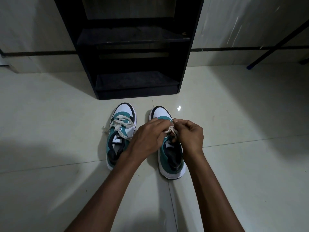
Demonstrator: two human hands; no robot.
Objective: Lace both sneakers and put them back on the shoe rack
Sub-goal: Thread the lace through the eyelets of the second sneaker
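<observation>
Two teal, white and black sneakers stand side by side on the floor, toes toward the rack. The left sneaker (121,136) has its cream lace tied in a loose bow over the tongue. Over the right sneaker (170,154) both hands meet. My left hand (147,138) pinches a strand of the cream lace (169,130). My right hand (189,136) grips the other strand beside it. The fingers hide most of that shoe's eyelets. The black shoe rack (130,39) stands just beyond the toes, its shelves bare.
Pale glossy floor tiles (242,164) spread all around the shoes. A light wall with a dark band runs behind the rack. A dark slanted pole with a blue foot (250,66) leans at the far right.
</observation>
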